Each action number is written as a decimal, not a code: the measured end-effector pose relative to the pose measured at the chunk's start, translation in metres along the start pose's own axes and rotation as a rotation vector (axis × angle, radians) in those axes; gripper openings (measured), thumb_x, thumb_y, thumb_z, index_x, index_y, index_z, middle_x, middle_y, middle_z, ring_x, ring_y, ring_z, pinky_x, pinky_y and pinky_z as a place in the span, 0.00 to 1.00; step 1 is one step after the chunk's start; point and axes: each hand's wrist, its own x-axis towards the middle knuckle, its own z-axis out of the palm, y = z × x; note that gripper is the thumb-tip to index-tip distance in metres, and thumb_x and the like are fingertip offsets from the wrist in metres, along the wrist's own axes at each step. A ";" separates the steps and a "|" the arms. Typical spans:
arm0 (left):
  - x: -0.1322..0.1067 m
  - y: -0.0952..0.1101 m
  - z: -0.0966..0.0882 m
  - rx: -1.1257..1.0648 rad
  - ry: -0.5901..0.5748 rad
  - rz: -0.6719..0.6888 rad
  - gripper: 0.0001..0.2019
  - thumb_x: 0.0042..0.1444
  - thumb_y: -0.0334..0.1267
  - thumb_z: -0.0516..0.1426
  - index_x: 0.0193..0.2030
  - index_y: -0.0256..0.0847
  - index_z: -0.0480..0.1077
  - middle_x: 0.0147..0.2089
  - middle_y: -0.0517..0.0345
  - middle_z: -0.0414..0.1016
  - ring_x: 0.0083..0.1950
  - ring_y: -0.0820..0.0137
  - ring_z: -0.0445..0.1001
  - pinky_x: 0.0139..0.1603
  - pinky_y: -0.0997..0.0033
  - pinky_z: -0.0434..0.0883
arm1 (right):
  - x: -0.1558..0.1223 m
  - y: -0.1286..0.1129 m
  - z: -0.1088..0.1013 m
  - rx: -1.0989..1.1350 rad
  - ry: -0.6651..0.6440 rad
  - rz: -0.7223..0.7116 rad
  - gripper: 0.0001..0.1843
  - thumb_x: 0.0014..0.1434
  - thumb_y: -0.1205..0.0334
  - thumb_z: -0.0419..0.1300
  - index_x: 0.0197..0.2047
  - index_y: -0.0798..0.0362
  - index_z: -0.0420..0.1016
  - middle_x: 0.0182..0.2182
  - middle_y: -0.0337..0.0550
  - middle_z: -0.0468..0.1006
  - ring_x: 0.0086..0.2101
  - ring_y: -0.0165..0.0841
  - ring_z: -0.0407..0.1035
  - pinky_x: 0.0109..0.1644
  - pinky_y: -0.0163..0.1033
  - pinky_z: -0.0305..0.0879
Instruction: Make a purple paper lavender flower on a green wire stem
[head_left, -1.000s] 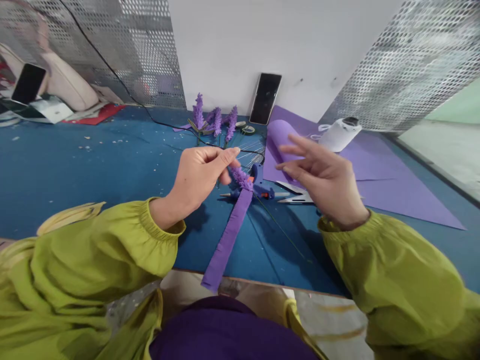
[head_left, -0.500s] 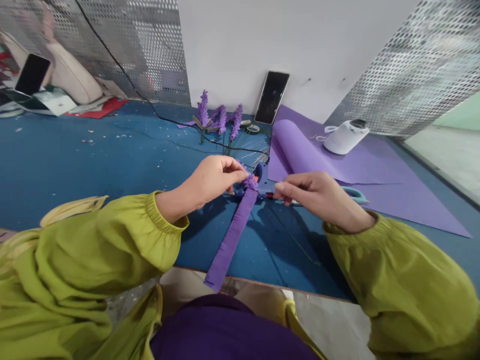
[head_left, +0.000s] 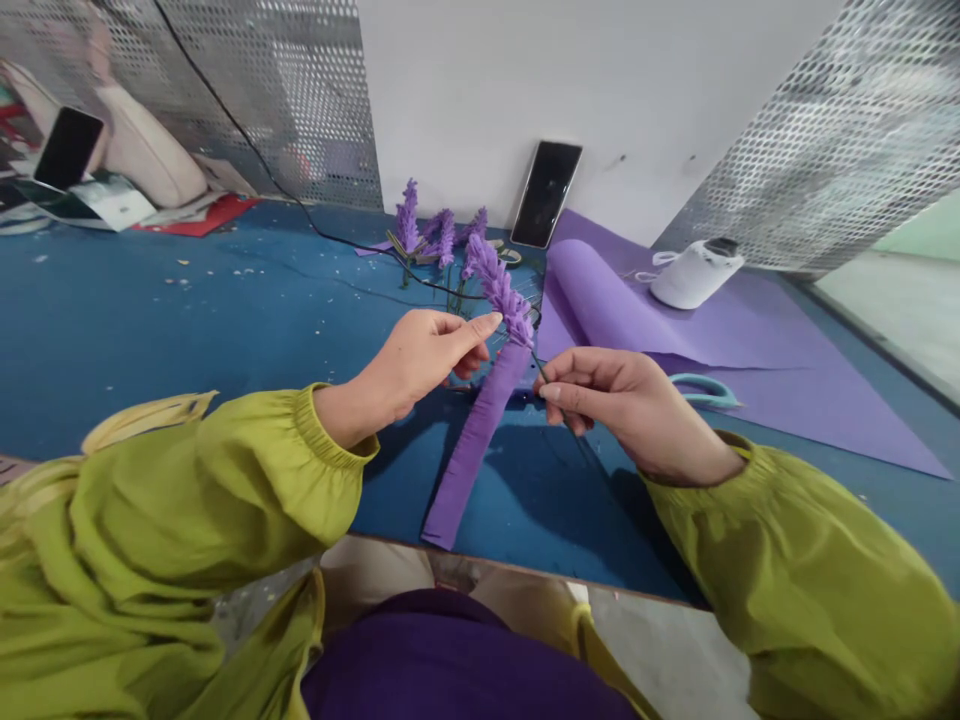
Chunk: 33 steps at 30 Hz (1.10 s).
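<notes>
A purple paper flower spike (head_left: 501, 285) rises between my hands, its frilled petals wound round a thin dark wire stem (head_left: 541, 372). From its base a long purple paper strip (head_left: 471, 465) hangs down toward the table's front edge. My left hand (head_left: 420, 360) is closed on the strip just under the petals, thumb along the edge of the flower. The stem is pinched between thumb and fingers of my right hand (head_left: 619, 408). Behind the strip lies a blue tool (head_left: 523, 394), mostly hidden.
Several finished purple flower spikes (head_left: 407, 220) stand at the back beside rolls of tape. A phone (head_left: 547, 193) leans on the white board. Purple paper sheets (head_left: 810, 405), scissors with a teal handle (head_left: 709, 391) and a white shoe-shaped container (head_left: 694, 276) are right. A black cord (head_left: 322, 233) crosses the table.
The flower spike has come up and tilted so its petals now show above my left hand. My right hand has moved from the blue tool's side onto the stem. The strip's lower end has risen slightly.
</notes>
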 end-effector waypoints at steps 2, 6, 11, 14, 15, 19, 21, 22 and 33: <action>0.000 -0.001 0.001 -0.067 -0.010 0.000 0.21 0.54 0.58 0.59 0.30 0.38 0.73 0.33 0.55 0.76 0.33 0.71 0.73 0.28 0.75 0.65 | -0.001 -0.002 0.003 -0.026 -0.001 -0.025 0.12 0.54 0.54 0.66 0.34 0.55 0.75 0.21 0.38 0.76 0.19 0.24 0.63 0.23 0.31 0.60; -0.004 0.001 0.003 -0.200 -0.149 -0.106 0.19 0.51 0.55 0.62 0.31 0.37 0.75 0.33 0.55 0.77 0.32 0.72 0.72 0.33 0.73 0.67 | -0.004 -0.002 0.013 -0.124 -0.004 -0.042 0.12 0.55 0.54 0.66 0.33 0.55 0.74 0.21 0.38 0.76 0.20 0.26 0.66 0.24 0.32 0.63; -0.003 0.002 0.002 -0.232 -0.147 -0.137 0.11 0.50 0.45 0.64 0.27 0.38 0.76 0.25 0.62 0.73 0.26 0.77 0.67 0.31 0.74 0.65 | -0.004 0.003 0.011 -0.267 -0.065 -0.139 0.13 0.60 0.52 0.60 0.35 0.54 0.75 0.24 0.39 0.78 0.22 0.28 0.69 0.27 0.34 0.66; -0.002 0.001 -0.001 -0.245 -0.161 -0.153 0.09 0.50 0.43 0.63 0.26 0.39 0.76 0.25 0.63 0.73 0.24 0.78 0.66 0.29 0.75 0.63 | 0.003 0.008 -0.008 -0.654 0.139 -0.345 0.13 0.65 0.54 0.55 0.38 0.52 0.78 0.31 0.43 0.81 0.29 0.33 0.74 0.34 0.38 0.69; -0.002 0.002 -0.003 -0.253 -0.172 -0.157 0.10 0.50 0.43 0.63 0.26 0.39 0.76 0.24 0.64 0.73 0.24 0.78 0.65 0.29 0.75 0.62 | 0.007 0.010 -0.016 -0.846 0.221 -0.433 0.13 0.65 0.56 0.54 0.42 0.52 0.78 0.36 0.46 0.82 0.34 0.37 0.75 0.39 0.41 0.69; -0.002 0.003 -0.006 -0.295 -0.205 -0.187 0.10 0.48 0.42 0.64 0.24 0.39 0.73 0.22 0.66 0.67 0.23 0.79 0.63 0.27 0.74 0.61 | 0.029 0.020 -0.038 -1.222 0.016 -0.633 0.22 0.65 0.67 0.50 0.60 0.52 0.70 0.57 0.52 0.74 0.56 0.45 0.67 0.57 0.50 0.64; -0.002 0.003 -0.007 -0.316 -0.211 -0.209 0.10 0.47 0.41 0.65 0.24 0.39 0.71 0.22 0.67 0.65 0.22 0.79 0.62 0.27 0.73 0.61 | 0.039 0.024 -0.041 -1.275 -0.145 -0.673 0.29 0.62 0.73 0.50 0.65 0.49 0.64 0.61 0.49 0.70 0.63 0.46 0.59 0.61 0.54 0.60; -0.002 0.003 -0.007 -0.326 -0.211 -0.215 0.10 0.46 0.40 0.65 0.24 0.39 0.71 0.22 0.67 0.65 0.22 0.79 0.62 0.27 0.73 0.60 | 0.043 0.026 -0.041 -1.277 -0.204 -0.683 0.32 0.60 0.75 0.50 0.66 0.48 0.63 0.62 0.48 0.70 0.65 0.44 0.56 0.62 0.55 0.59; -0.001 0.004 -0.005 -0.501 -0.252 -0.209 0.11 0.47 0.42 0.67 0.28 0.37 0.73 0.27 0.62 0.74 0.28 0.77 0.71 0.32 0.75 0.66 | 0.039 0.021 -0.039 -1.443 -0.280 -0.734 0.25 0.62 0.72 0.48 0.61 0.53 0.68 0.40 0.51 0.74 0.41 0.40 0.68 0.51 0.47 0.61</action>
